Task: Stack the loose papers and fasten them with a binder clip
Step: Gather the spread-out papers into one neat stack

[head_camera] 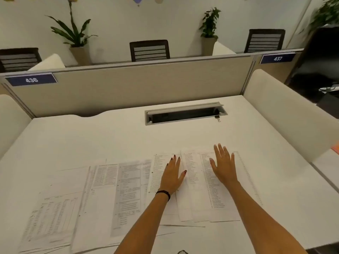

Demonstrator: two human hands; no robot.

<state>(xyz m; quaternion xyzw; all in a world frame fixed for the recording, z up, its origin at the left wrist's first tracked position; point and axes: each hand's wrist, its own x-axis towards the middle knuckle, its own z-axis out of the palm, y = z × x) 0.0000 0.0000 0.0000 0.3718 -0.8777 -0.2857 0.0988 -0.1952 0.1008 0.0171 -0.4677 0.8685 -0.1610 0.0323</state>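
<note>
My forearms reach up from the bottom edge of the frame over the white table [183, 136]. My left hand [172, 177], a dark band at its wrist, lies flat with fingers spread on the loose papers [113, 189], which fan out overlapping from lower left to centre right. My right hand [224, 166] is open wide, palm down over the right-hand sheets. The binder clip [217, 117] sits upper right of centre, beside the cable slot [185, 114], well apart from both hands.

Papers [128, 189]: white w/ grey-black print, table grids. Desk [91, 136]: white. Binder clip [217, 117]: black. Divider [137, 85]: beige. Number plates [31, 80]: navy, white digits. Wristband [163, 193]: black. Chairs [149, 50]: dark mesh.
</note>
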